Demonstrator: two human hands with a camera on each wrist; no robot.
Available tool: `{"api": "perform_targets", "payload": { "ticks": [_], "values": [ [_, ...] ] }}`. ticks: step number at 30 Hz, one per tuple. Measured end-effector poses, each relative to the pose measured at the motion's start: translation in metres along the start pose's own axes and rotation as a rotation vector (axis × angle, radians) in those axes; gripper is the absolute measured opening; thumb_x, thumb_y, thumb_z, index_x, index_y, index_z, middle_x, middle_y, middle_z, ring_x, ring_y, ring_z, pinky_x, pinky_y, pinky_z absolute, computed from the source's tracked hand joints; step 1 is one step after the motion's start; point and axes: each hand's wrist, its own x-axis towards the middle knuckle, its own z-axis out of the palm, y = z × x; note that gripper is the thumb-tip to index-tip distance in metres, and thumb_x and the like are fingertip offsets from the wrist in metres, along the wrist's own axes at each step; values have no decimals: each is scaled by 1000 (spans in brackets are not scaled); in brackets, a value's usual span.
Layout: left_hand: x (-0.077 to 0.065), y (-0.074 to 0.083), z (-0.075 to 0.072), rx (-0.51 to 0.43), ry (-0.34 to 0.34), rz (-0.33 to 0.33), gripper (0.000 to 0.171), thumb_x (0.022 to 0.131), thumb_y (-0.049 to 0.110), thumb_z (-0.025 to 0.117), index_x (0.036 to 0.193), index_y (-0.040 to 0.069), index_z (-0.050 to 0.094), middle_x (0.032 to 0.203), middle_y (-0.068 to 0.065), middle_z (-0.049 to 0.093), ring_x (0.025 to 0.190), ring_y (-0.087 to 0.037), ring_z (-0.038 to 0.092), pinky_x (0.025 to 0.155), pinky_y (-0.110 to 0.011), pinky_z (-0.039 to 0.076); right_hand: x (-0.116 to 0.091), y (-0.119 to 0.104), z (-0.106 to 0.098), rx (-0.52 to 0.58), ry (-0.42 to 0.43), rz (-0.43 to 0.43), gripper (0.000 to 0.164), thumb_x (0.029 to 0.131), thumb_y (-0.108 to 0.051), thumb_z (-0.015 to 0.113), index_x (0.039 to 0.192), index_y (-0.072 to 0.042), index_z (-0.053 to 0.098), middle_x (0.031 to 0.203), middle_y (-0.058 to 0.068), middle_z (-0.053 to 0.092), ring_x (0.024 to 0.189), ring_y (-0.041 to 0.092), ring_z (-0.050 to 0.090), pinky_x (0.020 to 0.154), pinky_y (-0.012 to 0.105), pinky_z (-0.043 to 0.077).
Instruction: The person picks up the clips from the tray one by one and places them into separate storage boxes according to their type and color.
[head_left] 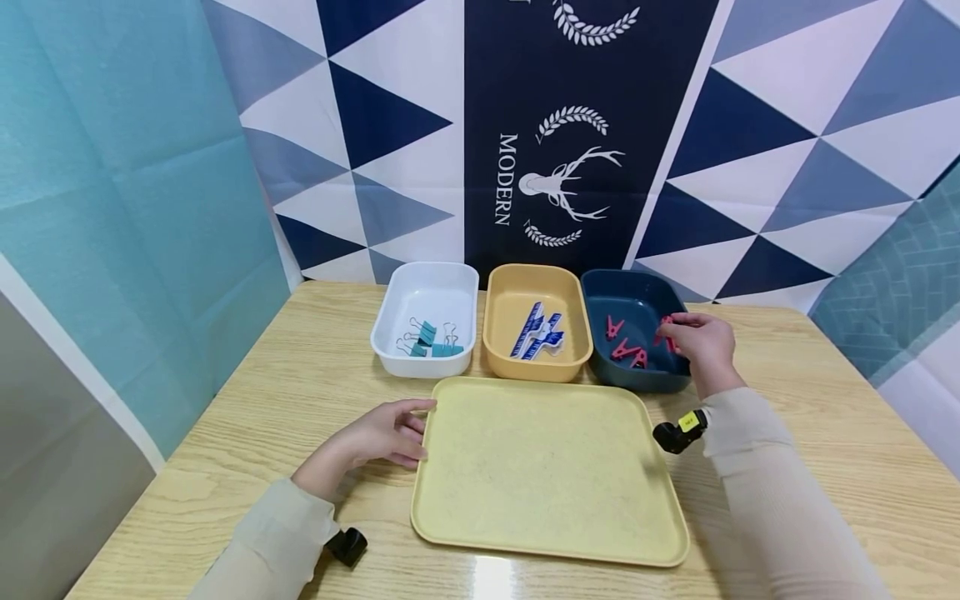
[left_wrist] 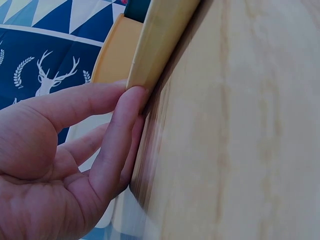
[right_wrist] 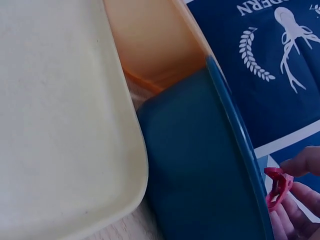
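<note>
At the dark blue bin (head_left: 637, 379) on the right, my right hand (head_left: 705, 342) pinches a red clothespin (right_wrist: 280, 187) between thumb and fingers, just over the rim. Several more red clothespins (head_left: 624, 350) lie inside that bin. My left hand (head_left: 378, 435) rests its fingertips against the left edge of a yellow tray (head_left: 540, 467). In the left wrist view, the fingers (left_wrist: 117, 145) touch the tray's rim (left_wrist: 162, 40) from the side, relaxed and not closed round it. The tray's surface is bare.
Beside the blue bin stand a yellow bin (head_left: 498, 367) with blue-and-white clips (head_left: 536, 333) and a white bin (head_left: 386, 362) with teal binder clips (head_left: 447, 350). All three line the back of the wooden table (head_left: 300, 358), before a patterned cloth (head_left: 405, 125).
</note>
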Motion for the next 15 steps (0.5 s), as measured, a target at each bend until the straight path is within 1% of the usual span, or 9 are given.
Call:
{"api": "perform_targets", "payload": {
  "ticks": [4, 6, 7, 9, 12, 15],
  "values": [
    [0, 0, 0, 3, 1, -5, 73, 78, -13, 66, 142, 1, 34, 106, -18, 47, 81, -22, 56, 70, -38, 58, 3, 2, 0, -15, 21, -14, 41, 81, -14, 69, 119, -2, 55, 93, -2, 51, 60, 0, 56, 66, 18, 55],
    [0, 0, 0, 3, 2, -7, 73, 78, -12, 66, 142, 1, 35, 106, -18, 46, 81, -22, 56, 70, -38, 58, 4, 2, 0, -5, 29, -17, 42, 82, -14, 66, 121, -1, 54, 96, 0, 49, 59, 0, 55, 65, 17, 55],
    [0, 0, 0, 2, 3, -6, 73, 78, -12, 66, 142, 2, 34, 106, -19, 46, 81, -22, 57, 70, -38, 58, 4, 2, 0, 4, 32, -13, 42, 83, -15, 66, 121, -2, 54, 96, -1, 49, 61, 1, 54, 65, 17, 55],
    [1, 0, 0, 1, 5, -6, 73, 78, -12, 66, 142, 2, 35, 106, -19, 46, 81, -22, 57, 70, -38, 58, 3, 2, 0, 33, 40, -8, 36, 84, -17, 65, 117, -4, 56, 94, -2, 50, 64, 2, 53, 65, 16, 54],
    [0, 0, -1, 2, 7, -6, 73, 78, -13, 66, 142, 2, 35, 106, -19, 46, 81, -22, 56, 70, -38, 58, 1, 1, 0, 77, 45, -5, 22, 86, -20, 64, 105, -11, 59, 91, -4, 51, 68, 4, 54, 66, 15, 54],
    [0, 1, -1, 4, 8, -4, 73, 78, -13, 66, 142, 2, 35, 106, -19, 46, 81, -22, 56, 70, -38, 58, -2, -1, 1, 118, 47, -5, 18, 87, -21, 64, 102, -13, 59, 90, -5, 52, 70, 6, 55, 65, 15, 54]
  ]
}}
